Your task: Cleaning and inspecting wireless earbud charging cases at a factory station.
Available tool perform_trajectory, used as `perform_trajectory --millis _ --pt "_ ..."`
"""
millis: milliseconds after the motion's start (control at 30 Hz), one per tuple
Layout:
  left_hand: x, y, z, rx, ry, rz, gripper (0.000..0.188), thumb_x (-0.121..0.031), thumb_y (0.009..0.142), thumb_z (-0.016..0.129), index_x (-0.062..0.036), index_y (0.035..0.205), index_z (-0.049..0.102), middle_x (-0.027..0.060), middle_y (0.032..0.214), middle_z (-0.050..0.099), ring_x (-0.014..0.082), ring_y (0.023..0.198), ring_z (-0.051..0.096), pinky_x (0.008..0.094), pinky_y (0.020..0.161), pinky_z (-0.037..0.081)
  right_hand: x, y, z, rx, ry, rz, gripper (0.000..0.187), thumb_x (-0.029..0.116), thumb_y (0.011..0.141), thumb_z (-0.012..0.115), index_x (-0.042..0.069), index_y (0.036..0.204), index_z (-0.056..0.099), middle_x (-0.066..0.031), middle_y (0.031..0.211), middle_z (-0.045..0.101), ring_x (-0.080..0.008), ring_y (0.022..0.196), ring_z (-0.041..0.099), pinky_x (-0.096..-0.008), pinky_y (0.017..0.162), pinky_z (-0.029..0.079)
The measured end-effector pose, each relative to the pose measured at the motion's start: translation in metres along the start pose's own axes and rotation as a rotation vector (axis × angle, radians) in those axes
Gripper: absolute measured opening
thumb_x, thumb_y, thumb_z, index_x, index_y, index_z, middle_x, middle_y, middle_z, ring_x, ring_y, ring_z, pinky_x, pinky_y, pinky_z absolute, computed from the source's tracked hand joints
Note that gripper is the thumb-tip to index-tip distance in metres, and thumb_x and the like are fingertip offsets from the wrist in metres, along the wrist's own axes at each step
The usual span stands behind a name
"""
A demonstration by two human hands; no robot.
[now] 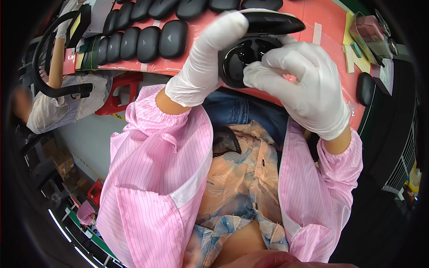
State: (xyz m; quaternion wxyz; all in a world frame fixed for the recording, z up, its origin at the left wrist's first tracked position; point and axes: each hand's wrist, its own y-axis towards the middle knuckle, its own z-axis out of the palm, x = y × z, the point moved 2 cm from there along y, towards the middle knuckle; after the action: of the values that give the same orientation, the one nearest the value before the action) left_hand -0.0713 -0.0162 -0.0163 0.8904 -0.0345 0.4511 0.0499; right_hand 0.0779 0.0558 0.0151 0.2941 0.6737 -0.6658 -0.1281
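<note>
A glossy black case (230, 62) with its hinged lid (275, 22) raised is held above the front edge of the table. It looks like an earbud case, with a dark moulded hollow inside. My left hand (201, 58), in a white glove, grips it from the left, the thumb up by the lid. My right hand (308, 82), also gloved, has its fingers bent and pinched together over the right side of the hollow. Whatever sits between those fingertips is hidden.
Rows of matte black closed cases (173, 39) lie on the red table mat (250, 91) at the far left and centre. On the right are another black case (365, 89) and a clear container (368, 33). Beyond a red stool (123, 91), another person sits at the left.
</note>
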Motion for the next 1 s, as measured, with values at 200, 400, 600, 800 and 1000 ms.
perform_trajectory --millis 200,400,600,800,1000 --pt "-0.002 -0.005 0.0 -0.01 0.093 0.059 0.057 -0.044 0.091 0.052 -0.0004 0.127 0.058 0.0115 0.114 0.065 0.0187 0.102 0.063 0.0304 0.092 0.049 -0.026 -0.005 -0.006 -0.176 -0.15 0.034 0.029 0.008 0.068 0.073 0.015 0.096 0.073 0.001 0.086 0.063 -0.0176 0.071 0.059 -0.0295 0.055 0.044" --pt "0.003 0.003 -0.001 0.118 0.003 0.033 0.056 -0.044 0.091 0.053 0.0005 0.124 0.059 0.0113 0.111 0.067 0.0189 0.099 0.064 0.0313 0.09 0.05 0.001 -0.005 -0.001 -0.008 -0.142 0.026 0.031 0.012 0.068 0.07 0.02 0.097 0.074 0.0027 0.088 0.062 -0.0186 0.071 0.057 -0.0328 0.064 0.045" --pt "0.01 -0.003 -0.006 -0.038 -0.025 -0.023 0.056 -0.045 0.091 0.054 -0.0016 0.126 0.058 0.0103 0.113 0.066 0.0175 0.097 0.065 0.0313 0.088 0.052 -0.022 -0.015 -0.002 -0.053 -0.152 0.116 0.037 0.002 0.066 0.07 0.016 0.101 0.073 -0.0015 0.089 0.063 -0.021 0.072 0.058 -0.0318 0.062 0.046" --pt "0.008 0.0 0.004 0.036 0.105 -0.037 0.062 -0.052 0.093 0.049 -0.0023 0.13 0.054 0.0116 0.115 0.065 0.0178 0.098 0.065 0.0322 0.085 0.055 -0.003 -0.013 -0.008 0.035 0.014 0.139 0.035 -0.001 0.072 0.069 0.014 0.104 0.072 -0.0034 0.088 0.062 -0.0221 0.075 0.058 -0.0332 0.065 0.047" --pt "-0.01 -0.003 0.016 0.081 -1.001 -0.439 0.079 -0.065 0.092 0.042 0.0051 0.127 0.053 0.0279 0.119 0.061 0.0396 0.107 0.063 0.0464 0.094 0.052 -0.019 -0.04 -0.02 -0.251 0.256 0.502 0.021 -0.004 0.081 0.064 0.005 0.099 0.072 -0.0053 0.091 0.066 -0.0169 0.078 0.062 -0.0288 0.067 0.049"
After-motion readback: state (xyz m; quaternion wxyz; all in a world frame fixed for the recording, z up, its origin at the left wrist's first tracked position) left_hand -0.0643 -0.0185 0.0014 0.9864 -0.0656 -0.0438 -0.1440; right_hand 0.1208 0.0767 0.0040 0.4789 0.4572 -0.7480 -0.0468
